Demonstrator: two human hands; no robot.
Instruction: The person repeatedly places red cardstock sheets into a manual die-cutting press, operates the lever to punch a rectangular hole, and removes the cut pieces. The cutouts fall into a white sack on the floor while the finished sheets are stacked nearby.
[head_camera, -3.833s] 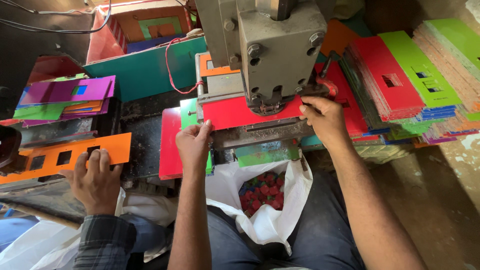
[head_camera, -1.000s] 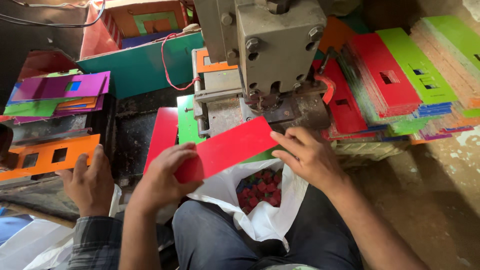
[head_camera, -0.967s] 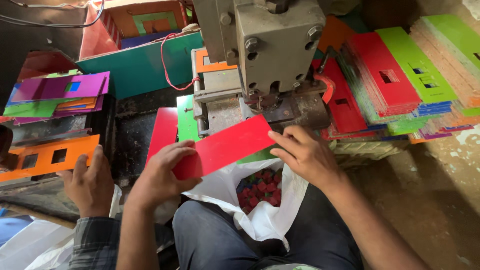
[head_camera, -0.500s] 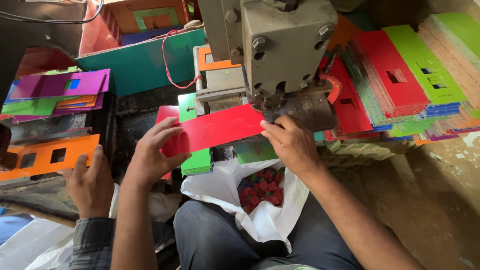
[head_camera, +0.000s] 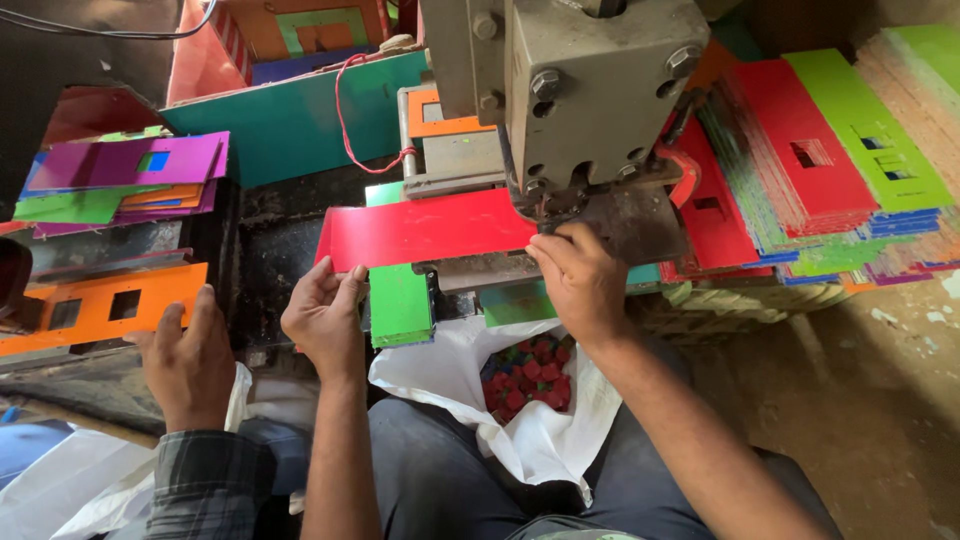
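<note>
The red sheet (head_camera: 425, 228) lies flat across the press bed, its right end pushed under the grey press (head_camera: 590, 90) and its left end sticking out over a green sheet (head_camera: 398, 300). The left hand (head_camera: 325, 320) has its fingers spread, fingertips pinching the sheet's left edge. The right hand (head_camera: 580, 280) presses down on the right end, its fingers bent right at the mouth of the press head.

The main risk, as I judge it, is to those right fingers: they sit just beside the punch, and if the head comes down while they are that close, they could be caught. A loose grip on the left could also let the sheet skew, so the hole would land off its place.

Counted: one red sheet in the hands, one press, two hands of the wearer. One other hand (head_camera: 185, 355), in a plaid sleeve, rests at the lower left near one orange sheet (head_camera: 105, 305) that has two cut windows. One white bag (head_camera: 530, 400) sits in the lap, holding many small punched scraps, mostly red, too many to count. Stacks of coloured sheets (head_camera: 820, 170) stand to the right and a smaller pile (head_camera: 125, 175) to the left; their sheets cannot be counted.
</note>
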